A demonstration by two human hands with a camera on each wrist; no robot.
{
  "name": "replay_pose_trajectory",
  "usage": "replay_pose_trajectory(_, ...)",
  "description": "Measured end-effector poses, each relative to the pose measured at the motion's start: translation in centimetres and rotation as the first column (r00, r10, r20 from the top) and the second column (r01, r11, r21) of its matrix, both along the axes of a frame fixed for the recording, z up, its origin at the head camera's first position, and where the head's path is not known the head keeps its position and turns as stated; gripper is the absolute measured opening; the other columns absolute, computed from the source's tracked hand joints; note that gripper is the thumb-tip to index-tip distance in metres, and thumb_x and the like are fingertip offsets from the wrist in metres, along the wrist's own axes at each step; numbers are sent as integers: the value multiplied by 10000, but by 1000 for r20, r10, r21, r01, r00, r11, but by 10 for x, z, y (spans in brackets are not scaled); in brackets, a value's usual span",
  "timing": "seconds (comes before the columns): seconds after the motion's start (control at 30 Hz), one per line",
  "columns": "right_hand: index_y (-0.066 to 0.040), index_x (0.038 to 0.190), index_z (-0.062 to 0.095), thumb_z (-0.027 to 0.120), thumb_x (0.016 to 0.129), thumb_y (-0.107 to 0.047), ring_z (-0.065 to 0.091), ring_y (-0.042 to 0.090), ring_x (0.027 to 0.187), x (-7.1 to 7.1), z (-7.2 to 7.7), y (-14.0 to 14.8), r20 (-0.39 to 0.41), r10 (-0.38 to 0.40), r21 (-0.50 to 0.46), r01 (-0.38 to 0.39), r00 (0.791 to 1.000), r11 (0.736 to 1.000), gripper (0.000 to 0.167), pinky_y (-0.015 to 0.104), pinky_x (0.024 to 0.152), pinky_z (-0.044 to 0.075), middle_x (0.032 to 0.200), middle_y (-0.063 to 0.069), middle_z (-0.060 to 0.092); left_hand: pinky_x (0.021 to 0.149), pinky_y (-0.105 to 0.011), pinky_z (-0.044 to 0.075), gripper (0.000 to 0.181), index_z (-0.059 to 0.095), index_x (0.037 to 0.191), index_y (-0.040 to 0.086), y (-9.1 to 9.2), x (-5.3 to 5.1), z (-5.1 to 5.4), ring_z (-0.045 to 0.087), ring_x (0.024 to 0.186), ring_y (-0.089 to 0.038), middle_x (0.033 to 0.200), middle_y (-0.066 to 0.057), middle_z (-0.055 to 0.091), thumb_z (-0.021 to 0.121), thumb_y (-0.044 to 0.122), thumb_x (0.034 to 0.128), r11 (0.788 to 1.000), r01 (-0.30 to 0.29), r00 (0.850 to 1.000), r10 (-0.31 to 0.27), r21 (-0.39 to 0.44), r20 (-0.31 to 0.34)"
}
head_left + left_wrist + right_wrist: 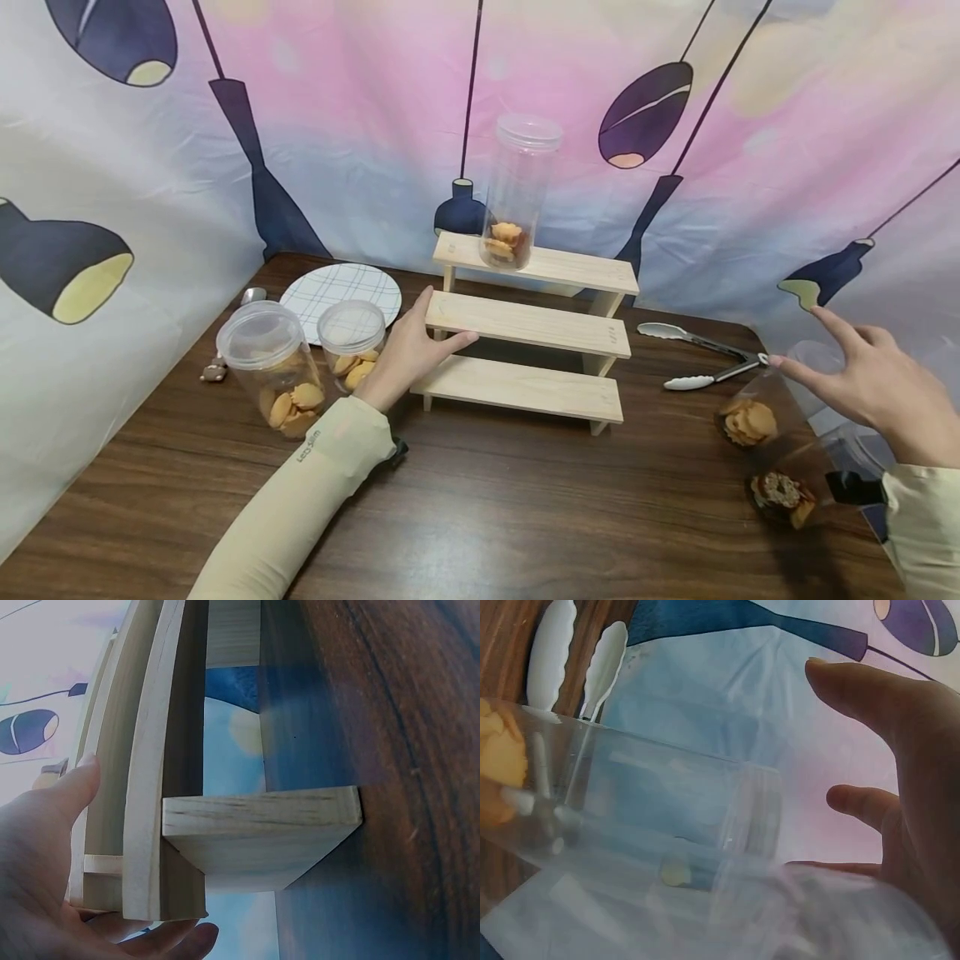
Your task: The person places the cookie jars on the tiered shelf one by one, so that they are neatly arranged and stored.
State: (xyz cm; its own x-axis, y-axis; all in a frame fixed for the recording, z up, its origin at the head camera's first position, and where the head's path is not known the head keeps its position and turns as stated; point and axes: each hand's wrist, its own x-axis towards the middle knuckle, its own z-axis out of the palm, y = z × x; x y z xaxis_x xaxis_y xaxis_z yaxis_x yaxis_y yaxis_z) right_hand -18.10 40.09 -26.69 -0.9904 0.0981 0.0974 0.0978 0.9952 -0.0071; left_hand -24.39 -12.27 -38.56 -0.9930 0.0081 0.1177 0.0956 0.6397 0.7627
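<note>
Head view, left: silver metal utensil [253,295] partly hidden by wide clear plastic jar [281,367]. Left wrist: 3-tier pale wooden rack [146,765] cut by top edge. Right wrist: bare right hand [919,772] cut off at right, clear cylindrical jar [667,784] at left.

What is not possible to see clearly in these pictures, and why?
Head: whether the metal piece joins the brown figure; the large left jar is between.
Head: marks on the wooden stand, too small.
Left wrist: the stand's far end, cut off by the top edge.
Right wrist: lower jar, blurred, cut off by bottom edge.
</note>
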Motion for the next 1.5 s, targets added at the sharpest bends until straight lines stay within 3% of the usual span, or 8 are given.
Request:
replay_pose_trajectory(0.73,-101,1595,-32,466,926,-706,337,726,1062,-1,-9,11,81,-15,-12,16,997,1000,1031,798,692,371,1314,535,193,1149,-521,327,1158,150,1612,143,0,-2,2,312,1458,-354,1609,-172,283,688,731,770,1000,-2,1000,2,-3,-1)
replay_pose_trajectory(1.1,-33,1582,76,435,948,-698,300,735,1110,-2,-15,15,141,10,-25,-7,990,1000,987,828,773,345,1329,530,185,1144,-526,331,1154,149,1612,140,0,0,2,315,1456,-359,1609,-172,283,691,722,775,1000,2,1000,-2,-5,6)
replay_pose_trajectory(1.5,-25,1575,133,429,953,-691,279,709,1153,-5,-18,17,110,11,-31,-8,994,1000,958,832,798,329,1342,519,201,1151,-519,323,1144,158,1609,127,-1,0,3,313,1457,-354,1609,-172,284,687,717,784,1000,-1,1000,1,-3,-8)
